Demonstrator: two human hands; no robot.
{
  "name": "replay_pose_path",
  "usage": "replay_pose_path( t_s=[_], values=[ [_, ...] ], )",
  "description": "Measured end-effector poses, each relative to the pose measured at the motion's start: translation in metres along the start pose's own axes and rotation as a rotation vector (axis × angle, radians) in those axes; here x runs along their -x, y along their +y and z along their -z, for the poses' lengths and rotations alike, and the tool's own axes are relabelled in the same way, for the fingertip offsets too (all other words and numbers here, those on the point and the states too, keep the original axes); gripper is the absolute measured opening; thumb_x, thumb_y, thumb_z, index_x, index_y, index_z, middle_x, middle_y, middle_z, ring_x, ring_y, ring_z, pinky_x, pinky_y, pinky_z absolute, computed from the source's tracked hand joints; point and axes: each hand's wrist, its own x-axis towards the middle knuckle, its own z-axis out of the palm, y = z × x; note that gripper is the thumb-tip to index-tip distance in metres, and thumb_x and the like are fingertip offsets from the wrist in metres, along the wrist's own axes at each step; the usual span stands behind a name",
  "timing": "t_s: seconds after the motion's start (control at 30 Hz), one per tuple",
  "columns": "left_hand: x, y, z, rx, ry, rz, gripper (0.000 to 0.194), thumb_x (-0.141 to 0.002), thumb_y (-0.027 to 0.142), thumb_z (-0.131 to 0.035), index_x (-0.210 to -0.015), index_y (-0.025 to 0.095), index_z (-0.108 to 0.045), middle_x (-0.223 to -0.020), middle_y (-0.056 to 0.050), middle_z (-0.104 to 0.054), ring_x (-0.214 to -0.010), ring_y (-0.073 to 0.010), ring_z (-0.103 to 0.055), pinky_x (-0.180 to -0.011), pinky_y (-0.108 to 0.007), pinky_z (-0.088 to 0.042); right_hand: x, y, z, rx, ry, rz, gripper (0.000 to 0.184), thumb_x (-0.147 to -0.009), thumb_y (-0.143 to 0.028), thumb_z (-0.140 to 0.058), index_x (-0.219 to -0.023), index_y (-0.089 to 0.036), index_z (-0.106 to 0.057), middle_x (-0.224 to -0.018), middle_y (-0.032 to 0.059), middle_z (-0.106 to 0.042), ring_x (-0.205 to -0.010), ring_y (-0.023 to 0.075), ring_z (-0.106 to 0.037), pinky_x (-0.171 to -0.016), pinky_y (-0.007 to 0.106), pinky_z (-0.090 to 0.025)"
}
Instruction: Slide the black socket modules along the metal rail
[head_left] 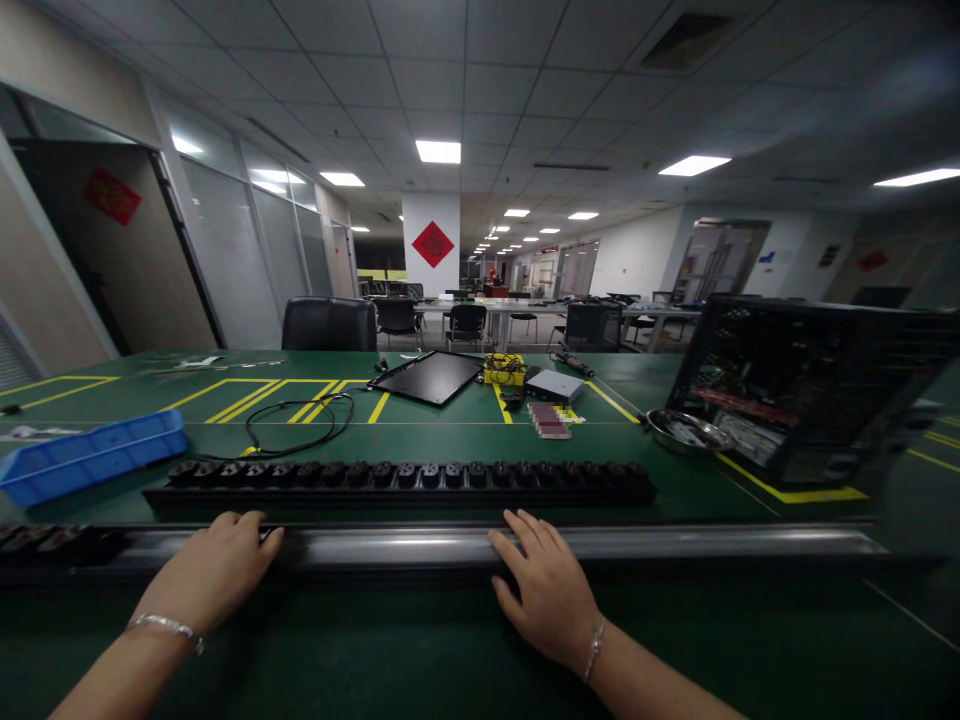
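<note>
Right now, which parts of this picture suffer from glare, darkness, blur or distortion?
Head view: pale glare runs along the long metal strip; head view: the inside of the open computer case is very dark; head view: the ceiling looks smeared at upper right; head view: things stretch toward the side edges, and a small item is pixelated.

A green table [420,645] bears a long rail [390,546], black strip [405,496], blue bin [97,455] and computer case [802,400].
</note>
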Motion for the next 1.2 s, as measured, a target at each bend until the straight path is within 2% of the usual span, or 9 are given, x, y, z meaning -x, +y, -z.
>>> replay_pose_path(
  t_s=[0.1,0.23,0.43,0.6,0.8,0.97,1.1,1.2],
  values=[
    [0.007,0.022,0.002,-0.088,-0.026,-0.082,0.050,-0.084,0.039,-0.027,-0.106,0.006,-0.058,-0.098,-0.019,-0.061,-0.089,-0.0311,-0.059,-0.084,-0.043,-0.041,0.000,0.000,0.000,0.005,0.003,0.006,0.042,-0.082,-0.037,-0.050,-0.122,-0.026,-0.053,-0.132,0.0077,-0.041,-0.121,0.0251,-0.035,-0.101,0.042,-0.028],
    [0.015,0.052,-0.006,-0.098,0.089,-0.231,0.049,-0.084,0.034,-0.030,-0.112,0.005,-0.057,-0.111,-0.017,-0.060,-0.095,-0.0301,-0.057,-0.091,-0.045,-0.037,0.000,-0.001,0.002,0.013,0.005,0.006,0.040,-0.082,-0.036,-0.051,-0.120,-0.025,-0.054,-0.132,0.0079,-0.041,-0.121,0.0252,-0.035,-0.101,0.042,-0.027],
    [0.025,0.095,-0.031,0.100,0.290,-0.443,0.040,-0.085,0.027,-0.036,-0.117,0.011,-0.054,-0.118,-0.013,-0.059,-0.101,-0.0252,-0.057,-0.092,-0.041,-0.041,0.000,-0.002,0.004,0.004,0.005,0.009,0.040,-0.082,-0.035,-0.051,-0.121,-0.025,-0.054,-0.131,0.0084,-0.042,-0.120,0.0259,-0.035,-0.100,0.042,-0.028],
    [0.033,0.118,-0.043,0.280,0.396,-0.512,0.045,-0.084,0.025,-0.041,-0.127,0.011,-0.038,-0.116,-0.014,-0.059,-0.096,-0.0224,-0.061,-0.086,-0.037,-0.049,-0.002,-0.003,0.006,0.011,-0.014,0.011,0.043,-0.081,-0.037,-0.052,-0.123,-0.026,-0.052,-0.132,0.0068,-0.041,-0.121,0.0269,-0.035,-0.100,0.044,-0.029],
    [0.042,0.130,-0.043,0.377,0.320,-0.617,0.051,-0.080,0.019,-0.045,-0.130,0.017,-0.031,-0.126,-0.011,-0.053,-0.107,-0.0195,-0.057,-0.091,-0.033,-0.049,-0.005,-0.007,0.005,-0.008,-0.038,0.042,0.053,-0.083,-0.037,-0.050,-0.134,-0.029,-0.040,-0.135,0.0044,-0.038,-0.121,0.0268,-0.034,-0.101,0.046,-0.026],
    [0.046,0.136,-0.043,0.338,0.258,-0.741,0.063,-0.073,0.012,-0.047,-0.133,0.018,-0.027,-0.137,-0.010,-0.042,-0.117,-0.0191,-0.050,-0.096,-0.034,-0.045,-0.008,-0.015,0.004,-0.041,-0.060,0.135,0.056,-0.085,-0.035,-0.047,-0.138,-0.033,-0.031,-0.142,0.0019,-0.027,-0.124,0.0258,-0.031,-0.101,0.046,-0.028],
    [0.045,0.149,-0.042,0.321,0.207,-0.820,0.063,-0.073,0.012,-0.047,-0.134,0.017,-0.028,-0.141,-0.011,-0.037,-0.124,-0.0193,-0.042,-0.098,-0.035,-0.043,-0.008,-0.017,0.004,-0.033,-0.045,0.170,0.058,-0.084,-0.031,-0.049,-0.139,-0.031,-0.030,-0.143,0.0028,-0.025,-0.124,0.0248,-0.032,-0.101,0.045,-0.030],
    [0.044,0.161,-0.041,0.345,0.185,-0.855,0.065,-0.073,0.010,-0.046,-0.135,0.016,-0.025,-0.139,-0.012,-0.039,-0.126,-0.0195,-0.039,-0.102,-0.037,-0.040,-0.008,-0.017,0.004,-0.037,-0.029,0.158,0.059,-0.084,-0.028,-0.047,-0.140,-0.027,-0.029,-0.142,0.0029,-0.026,-0.125,0.0228,-0.031,-0.102,0.043,-0.030]
  ],
)
